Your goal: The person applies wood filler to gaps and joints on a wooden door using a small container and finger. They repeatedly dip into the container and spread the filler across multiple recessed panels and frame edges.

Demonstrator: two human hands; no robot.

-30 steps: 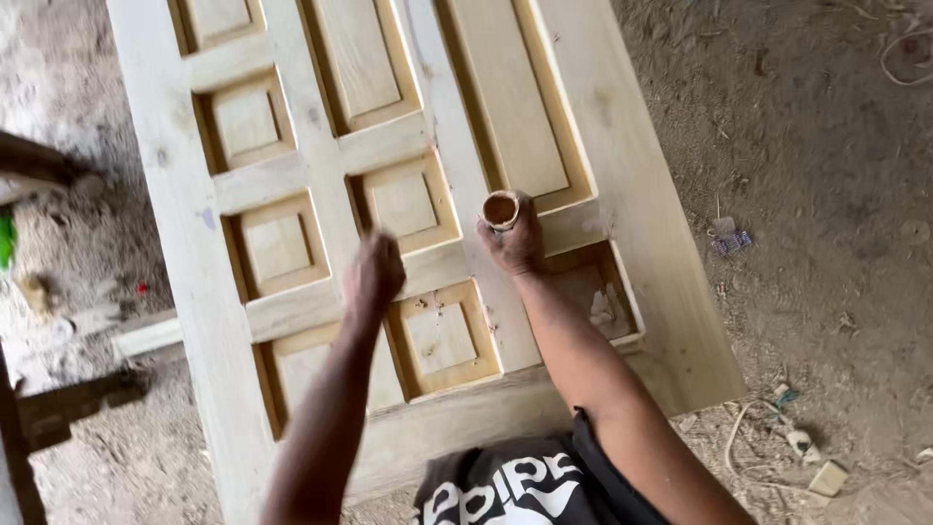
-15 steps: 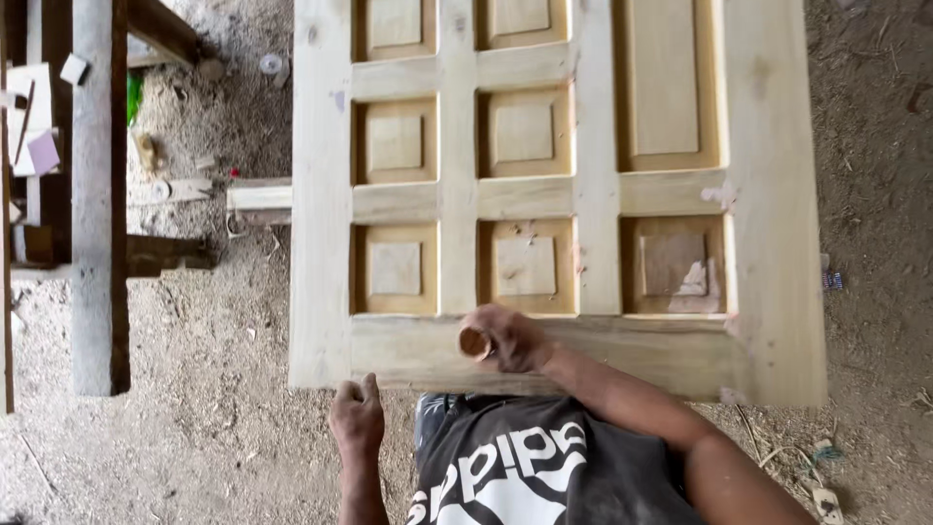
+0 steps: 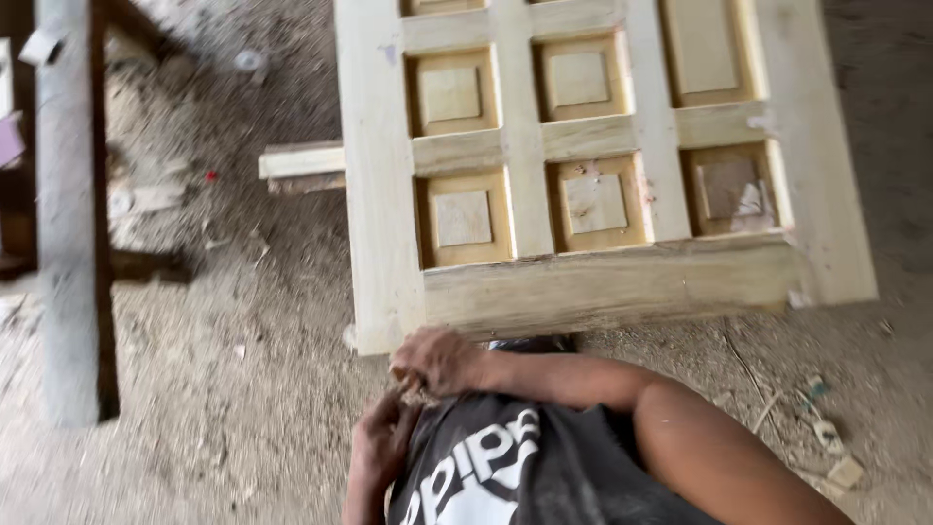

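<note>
A pale wooden panelled door (image 3: 603,282) lies flat in front of me, its near edge just above my hands. My right hand (image 3: 439,360) is curled in front of my dark shirt (image 3: 505,467), below the door's near left corner. Only a sliver of a small tan-brown piece (image 3: 412,393) shows under its fingers. My left hand (image 3: 381,442) sits right beneath, fingers bent up and touching the same spot. Whether the left hand grips anything is hidden by blur and the right hand.
The ground (image 3: 243,389) is dirt strewn with sawdust and scraps. A grey wooden post (image 3: 68,224) stands at the left. A short timber piece (image 3: 301,160) sticks out from under the door's left side. Small debris (image 3: 826,437) lies at the lower right.
My right hand, with the small round brown piece, has come off the door toward my chest. The left hand has left the door and met it. My view has swung left.
</note>
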